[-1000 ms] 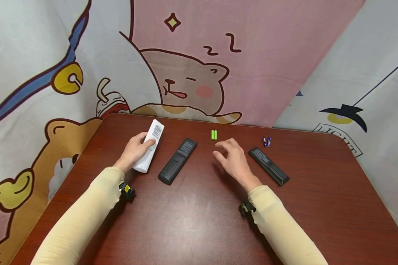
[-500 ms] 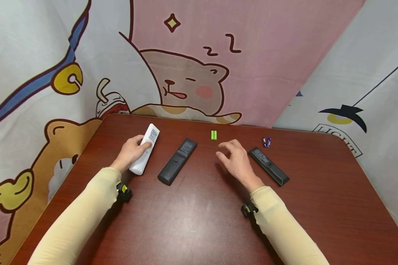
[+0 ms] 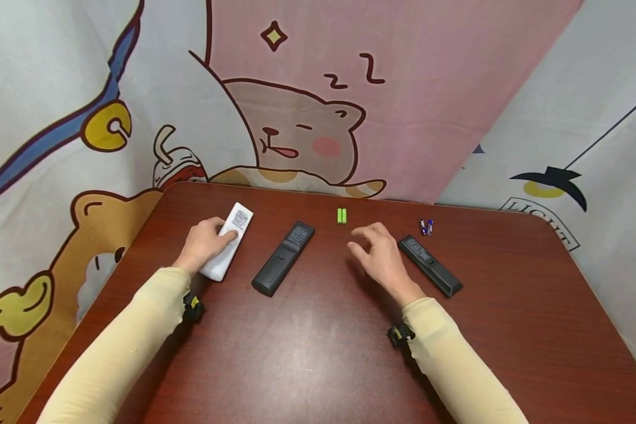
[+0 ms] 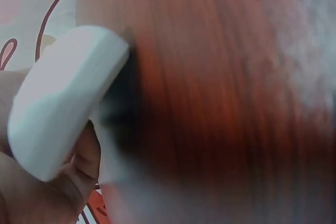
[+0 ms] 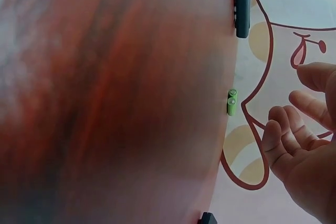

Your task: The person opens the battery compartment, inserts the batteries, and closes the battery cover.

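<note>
At the left of the head view, my left hand (image 3: 203,241) grips a white remote control (image 3: 228,242), back face up, thumb across it and fingers along its left side. The left wrist view shows the remote's rounded white end (image 4: 65,98) with curled fingers behind it. My right hand (image 3: 380,256) holds nothing; its fingers are loosely bent above the table. It hovers just left of a slim black remote control (image 3: 430,266). Beyond its fingertips lie two green batteries (image 3: 341,216) side by side. Between the hands lies a larger black remote control (image 3: 283,258), back up.
Two blue-and-silver batteries (image 3: 426,227) lie behind the slim black remote. Everything rests on a reddish-brown wooden table (image 3: 302,365). A cartoon-printed cloth (image 3: 413,106) hangs right along the table's back edge.
My left hand has moved left and slightly toward me, lowering the white remote toward the table. My right hand has drifted slightly right. The other remotes and the batteries stay put.
</note>
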`<act>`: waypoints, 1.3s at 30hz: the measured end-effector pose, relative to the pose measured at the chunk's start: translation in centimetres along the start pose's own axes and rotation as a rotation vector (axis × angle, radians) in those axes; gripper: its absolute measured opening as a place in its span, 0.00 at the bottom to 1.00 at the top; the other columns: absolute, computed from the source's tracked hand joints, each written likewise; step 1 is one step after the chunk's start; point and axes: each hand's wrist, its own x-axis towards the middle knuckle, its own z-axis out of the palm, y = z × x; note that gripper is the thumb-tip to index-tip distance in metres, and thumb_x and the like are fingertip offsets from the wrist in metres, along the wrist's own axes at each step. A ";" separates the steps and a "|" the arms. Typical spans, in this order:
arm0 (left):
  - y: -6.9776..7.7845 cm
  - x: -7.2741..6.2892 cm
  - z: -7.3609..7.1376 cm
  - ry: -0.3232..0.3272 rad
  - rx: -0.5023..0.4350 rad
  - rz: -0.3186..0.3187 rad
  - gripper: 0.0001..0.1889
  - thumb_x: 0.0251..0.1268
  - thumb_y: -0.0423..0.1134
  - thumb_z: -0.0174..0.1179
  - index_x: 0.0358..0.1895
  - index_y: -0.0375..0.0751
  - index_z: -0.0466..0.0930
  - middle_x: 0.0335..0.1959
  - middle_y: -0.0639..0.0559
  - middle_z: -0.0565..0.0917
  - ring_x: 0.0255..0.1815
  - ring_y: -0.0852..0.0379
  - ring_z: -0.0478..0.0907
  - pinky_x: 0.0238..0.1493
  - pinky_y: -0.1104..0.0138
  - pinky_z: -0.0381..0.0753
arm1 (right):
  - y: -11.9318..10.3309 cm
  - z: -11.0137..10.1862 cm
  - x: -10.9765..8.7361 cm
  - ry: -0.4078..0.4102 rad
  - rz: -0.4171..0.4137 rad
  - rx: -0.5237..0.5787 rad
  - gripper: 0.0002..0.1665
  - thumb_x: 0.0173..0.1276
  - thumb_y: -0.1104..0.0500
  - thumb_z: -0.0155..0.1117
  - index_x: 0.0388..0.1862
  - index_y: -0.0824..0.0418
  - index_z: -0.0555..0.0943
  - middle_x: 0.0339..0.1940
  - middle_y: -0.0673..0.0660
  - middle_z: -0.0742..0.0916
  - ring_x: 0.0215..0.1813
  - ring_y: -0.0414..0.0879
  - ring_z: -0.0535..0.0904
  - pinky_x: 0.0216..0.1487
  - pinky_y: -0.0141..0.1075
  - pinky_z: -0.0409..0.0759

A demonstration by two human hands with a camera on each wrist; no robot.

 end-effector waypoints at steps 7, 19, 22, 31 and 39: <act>-0.2 0.0 -0.3 0.001 0.073 -0.034 0.25 0.72 0.50 0.60 0.59 0.30 0.78 0.49 0.32 0.84 0.40 0.42 0.79 0.36 0.59 0.76 | 0.0 -0.1 0.2 -0.008 -0.003 -0.011 0.16 0.67 0.61 0.72 0.52 0.65 0.86 0.45 0.62 0.82 0.42 0.54 0.80 0.46 0.48 0.79; -0.4 -0.2 -0.5 0.000 0.144 -0.078 0.25 0.72 0.53 0.58 0.56 0.31 0.79 0.48 0.32 0.84 0.40 0.42 0.79 0.36 0.56 0.76 | 0.1 -0.5 0.6 -0.097 0.065 -0.065 0.19 0.69 0.59 0.70 0.56 0.67 0.84 0.50 0.64 0.82 0.46 0.59 0.81 0.48 0.52 0.79; -0.4 -0.3 -0.5 -0.001 0.148 -0.074 0.25 0.73 0.53 0.58 0.55 0.31 0.79 0.48 0.33 0.84 0.39 0.42 0.79 0.35 0.56 0.76 | 0.3 -0.6 0.7 -0.131 0.091 -0.089 0.20 0.70 0.59 0.70 0.57 0.67 0.83 0.51 0.64 0.81 0.46 0.58 0.80 0.48 0.53 0.79; -0.4 -0.3 -0.6 -0.005 0.185 -0.068 0.24 0.74 0.52 0.56 0.53 0.30 0.80 0.47 0.33 0.84 0.40 0.42 0.79 0.36 0.55 0.76 | 0.6 -0.9 1.4 -0.204 0.123 -0.145 0.22 0.71 0.57 0.69 0.59 0.67 0.82 0.52 0.66 0.81 0.46 0.57 0.79 0.49 0.53 0.79; 0.0 -0.6 -0.7 0.029 0.174 -0.049 0.23 0.73 0.49 0.57 0.55 0.29 0.78 0.48 0.32 0.81 0.43 0.40 0.78 0.41 0.51 0.78 | 0.7 -1.0 1.9 -0.234 0.132 -0.158 0.22 0.72 0.56 0.68 0.59 0.66 0.82 0.54 0.67 0.81 0.48 0.59 0.79 0.54 0.54 0.78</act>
